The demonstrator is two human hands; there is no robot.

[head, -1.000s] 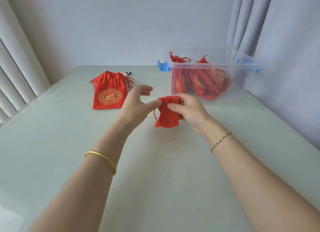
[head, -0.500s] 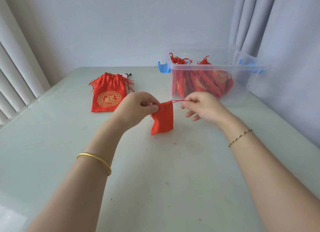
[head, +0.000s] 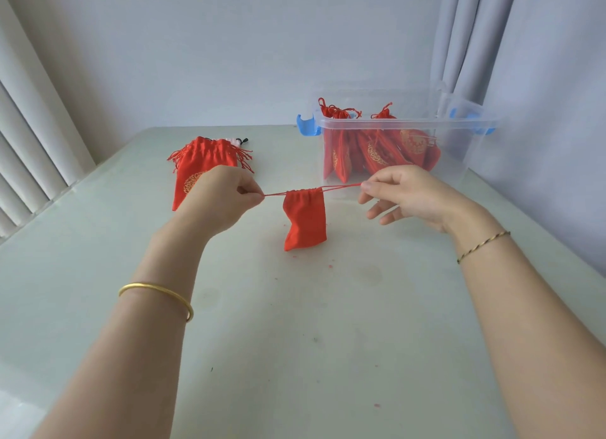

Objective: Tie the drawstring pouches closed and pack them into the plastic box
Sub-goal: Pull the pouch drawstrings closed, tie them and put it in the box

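Pale tabletop [head: 295, 340] lay nearest me. Over its middle the left hand [head: 223, 199] and right hand [head: 410, 196] each pinched 1 end of the taut drawstring [head: 341, 186]. The red pouch [head: 305, 222] dangled between them, its mouth gathered. It looked light and limp, best held by the cords. Farther off, spare pouches [head: 203, 163] lay left, the part-filled plastic box [head: 403, 123] right.

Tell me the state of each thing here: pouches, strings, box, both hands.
Held pouch: mouth cinched, hanging.
Drawstrings: pulled taut sideways.
Left hand: pinches one string end.
Right hand: pinches the other.
Plastic box: open, holding packed pouches.
Pouches on table: lying flat, unpacked.
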